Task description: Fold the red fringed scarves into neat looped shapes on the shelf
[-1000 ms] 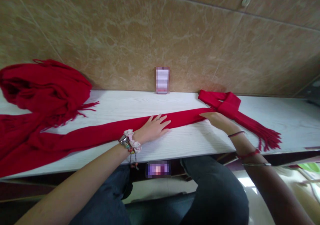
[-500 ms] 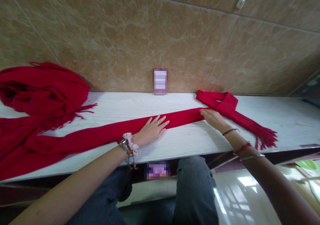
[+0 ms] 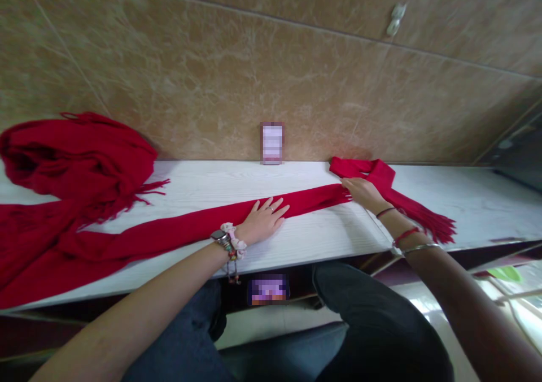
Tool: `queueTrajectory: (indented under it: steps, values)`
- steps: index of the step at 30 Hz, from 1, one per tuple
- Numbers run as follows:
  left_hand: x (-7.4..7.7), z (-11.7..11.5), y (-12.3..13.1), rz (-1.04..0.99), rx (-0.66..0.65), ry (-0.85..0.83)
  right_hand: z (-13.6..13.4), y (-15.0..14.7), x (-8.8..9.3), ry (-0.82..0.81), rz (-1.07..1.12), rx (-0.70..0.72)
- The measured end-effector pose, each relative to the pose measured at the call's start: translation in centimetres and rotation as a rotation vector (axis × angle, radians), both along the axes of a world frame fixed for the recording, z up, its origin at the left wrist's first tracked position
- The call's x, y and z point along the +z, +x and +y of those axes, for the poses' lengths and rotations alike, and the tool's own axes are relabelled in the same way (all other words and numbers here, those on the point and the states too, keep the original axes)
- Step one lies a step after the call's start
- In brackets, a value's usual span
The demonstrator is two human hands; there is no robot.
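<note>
A long red scarf (image 3: 182,224) lies lengthwise along the white tabletop (image 3: 237,257), narrow and mostly smooth, with a short fringe showing at its right end. My left hand (image 3: 265,221) rests flat on its middle, fingers spread. At the fringed end, my right hand (image 3: 362,192) has its fingers pinched together on the top corner of the scarf. Just behind that hand lies a second red piece, a folded scarf (image 3: 383,173) with a long fringe pointing to the front right; my wrist hides part of it.
A bunched heap of red fringed cloth (image 3: 80,156) lies at the left against the tiled wall (image 3: 212,77). A small pale box-like thing (image 3: 272,143), blurred out, stands by the wall at the middle. The table's front edge runs above my knees.
My right hand has moved slightly up off the fringed end, so the short fringe now shows. My left hand stays flat on the scarf. My right leg has swung outward and the view has shifted slightly.
</note>
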State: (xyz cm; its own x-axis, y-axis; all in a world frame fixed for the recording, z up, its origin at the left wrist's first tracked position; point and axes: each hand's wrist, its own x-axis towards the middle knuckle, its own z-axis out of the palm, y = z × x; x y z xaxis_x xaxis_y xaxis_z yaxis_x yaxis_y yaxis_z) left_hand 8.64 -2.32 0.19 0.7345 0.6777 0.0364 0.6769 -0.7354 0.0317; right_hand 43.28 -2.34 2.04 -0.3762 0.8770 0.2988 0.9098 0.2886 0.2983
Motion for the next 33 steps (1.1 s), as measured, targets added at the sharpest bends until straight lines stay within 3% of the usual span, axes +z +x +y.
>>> queueTrajectory:
  steps: [4,9,14,19,22,25,28,33]
  values:
    - [0.0,0.0,0.1,-0.003,0.008,0.003,0.2,0.5,-1.2,-0.034,-0.003,0.087]
    - [-0.2,0.0,0.1,0.012,0.013,0.017,-0.1,1.2,-3.0,-0.044,0.067,0.055]
    - [0.1,-0.4,0.1,0.013,0.034,0.055,0.1,1.0,-1.8,-0.045,0.207,0.107]
    - [0.2,-0.6,0.2,0.014,0.054,0.053,1.2,-4.5,-0.4,0.032,0.432,0.143]
    - [0.2,-0.6,0.2,0.022,0.065,0.047,1.4,-9.1,-1.2,-0.164,0.328,0.228]
    - [0.1,-0.7,0.3,0.022,0.089,0.052,1.4,-11.1,-2.4,-0.297,0.178,0.219]
    - [0.1,-0.7,0.3,0.02,0.089,0.036,1.5,-9.5,-3.2,-0.324,0.131,0.153]
    - [0.3,-0.7,0.2,0.029,0.09,0.007,2.0,-3.2,-3.7,-0.261,0.184,-0.045]
